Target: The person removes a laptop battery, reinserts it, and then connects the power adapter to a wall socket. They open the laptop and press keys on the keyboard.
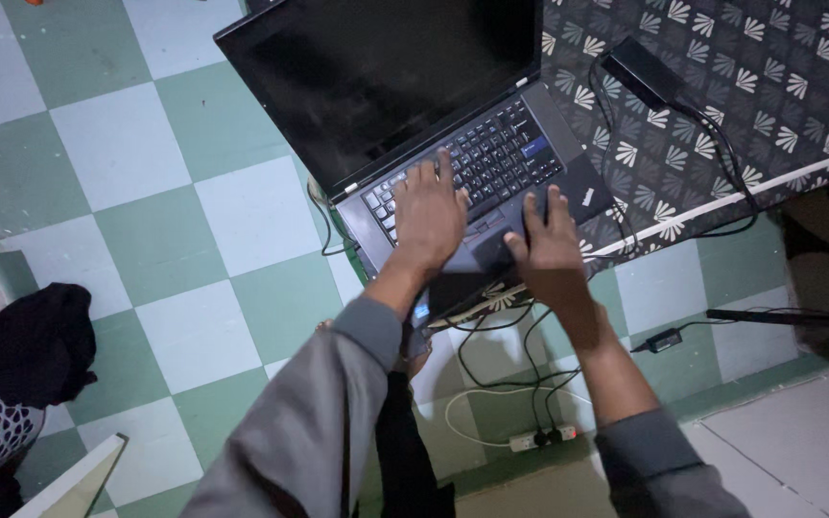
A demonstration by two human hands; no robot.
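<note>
Sleeves, grey, both arms, come up from bottom of frame. Below/between them on floor: white power strip (541,438) w/ black plugs, white + black cables (491,369) looping up toward laptop. Floor (155,249) = green/white checker tiles. Black cloth heap (35,341) lower left, well apart from hands.

L hand (429,216): palm down, fingers spread wide, flat on lower-left part of keyboard (491,158), heel on palm rest. Not gripping anything.

R hand (549,251): palm down on front-right corner of laptop (453,144), fingers spread moderately, fingertips reaching toward bottom key row. Thumb looks to sit by trackpad, but blur, can't tell for sure. Nothing held.

Laptop: black, lid open, screen (386,77) dark. Sits on edge of surface covered w/ dark patterned cloth (769,86); front-left corner overhangs floor.

Farther right on cloth: black power brick (643,72), its thin cable (722,163) running down over cloth edge. Small black adapter (664,340) on floor at right, near dark rod-like item (789,317).
</note>
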